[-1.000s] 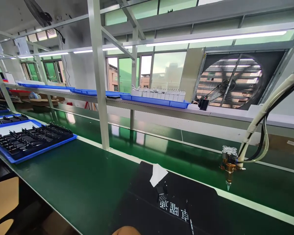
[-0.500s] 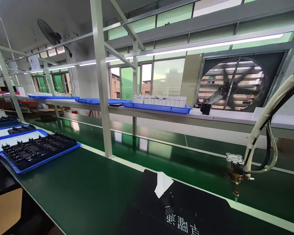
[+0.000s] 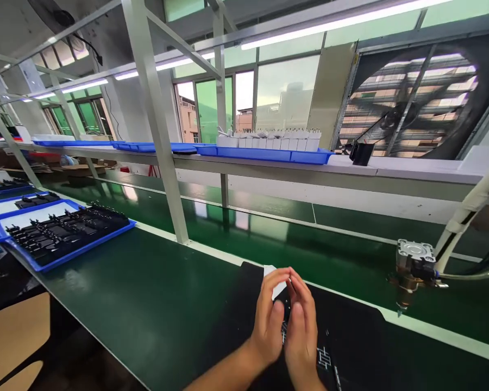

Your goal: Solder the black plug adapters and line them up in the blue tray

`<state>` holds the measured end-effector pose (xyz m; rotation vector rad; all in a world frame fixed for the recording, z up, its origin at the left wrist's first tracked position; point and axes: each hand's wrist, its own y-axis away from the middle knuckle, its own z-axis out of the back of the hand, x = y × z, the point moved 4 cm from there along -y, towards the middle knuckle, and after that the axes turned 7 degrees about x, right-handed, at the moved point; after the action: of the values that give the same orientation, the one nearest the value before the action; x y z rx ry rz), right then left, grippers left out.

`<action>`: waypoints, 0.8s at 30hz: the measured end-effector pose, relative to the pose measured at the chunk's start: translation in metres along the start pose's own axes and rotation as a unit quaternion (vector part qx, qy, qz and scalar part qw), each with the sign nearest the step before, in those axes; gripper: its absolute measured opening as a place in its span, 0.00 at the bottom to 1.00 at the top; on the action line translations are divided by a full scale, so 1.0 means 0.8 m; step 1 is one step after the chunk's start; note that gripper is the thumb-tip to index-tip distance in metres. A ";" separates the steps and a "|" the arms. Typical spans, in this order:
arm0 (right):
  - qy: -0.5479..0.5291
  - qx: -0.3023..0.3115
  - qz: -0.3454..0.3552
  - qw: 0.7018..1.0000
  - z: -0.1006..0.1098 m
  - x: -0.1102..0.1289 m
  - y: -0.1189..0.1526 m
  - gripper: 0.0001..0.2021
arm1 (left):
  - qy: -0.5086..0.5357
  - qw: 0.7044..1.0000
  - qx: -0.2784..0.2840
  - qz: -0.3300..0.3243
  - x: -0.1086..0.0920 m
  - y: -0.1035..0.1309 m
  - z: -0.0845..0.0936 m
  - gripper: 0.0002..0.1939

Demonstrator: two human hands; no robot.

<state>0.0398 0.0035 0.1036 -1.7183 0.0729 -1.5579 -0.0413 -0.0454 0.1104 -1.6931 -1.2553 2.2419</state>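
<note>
The white paper (image 3: 279,291) lies on the black mat (image 3: 354,331), near the mat's far left corner and partly hidden by the hands. The left hand (image 3: 268,323) and right hand (image 3: 303,328) meet at the fingertips above the mat, fingers long and unclenched, palms facing across a narrow hollow. White lettering (image 3: 324,358) shows on the mat just beside the right hand. The mat reaches the far edge of the green worktop (image 3: 158,293). A nozzle (image 3: 403,296) hangs near that edge, beyond the mat's far right corner. Toward the worktop's left end, a blue tray (image 3: 71,254) carries black parts (image 3: 69,228).
</note>
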 end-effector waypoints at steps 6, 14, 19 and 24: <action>0.007 -0.097 -0.158 0.983 0.051 -0.117 -0.007 0.16 | -0.125 0.979 -0.029 0.158 0.120 -0.012 0.024 0.15; -0.005 -0.116 -0.244 0.963 0.075 -0.141 0.004 0.16 | -0.118 0.966 0.089 0.214 0.145 0.001 0.015 0.15; -0.027 -0.130 -0.286 0.949 0.074 -0.145 0.007 0.16 | -0.055 0.960 0.180 0.208 0.138 0.006 0.006 0.23; -0.048 -0.119 -0.307 0.943 0.071 -0.146 0.009 0.17 | -0.009 0.936 0.309 0.167 0.123 0.019 -0.008 0.28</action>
<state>0.0636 0.0892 0.0091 -2.1364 -0.3754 -1.9632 -0.0684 -0.0029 0.0238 -1.6982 -0.1954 2.4547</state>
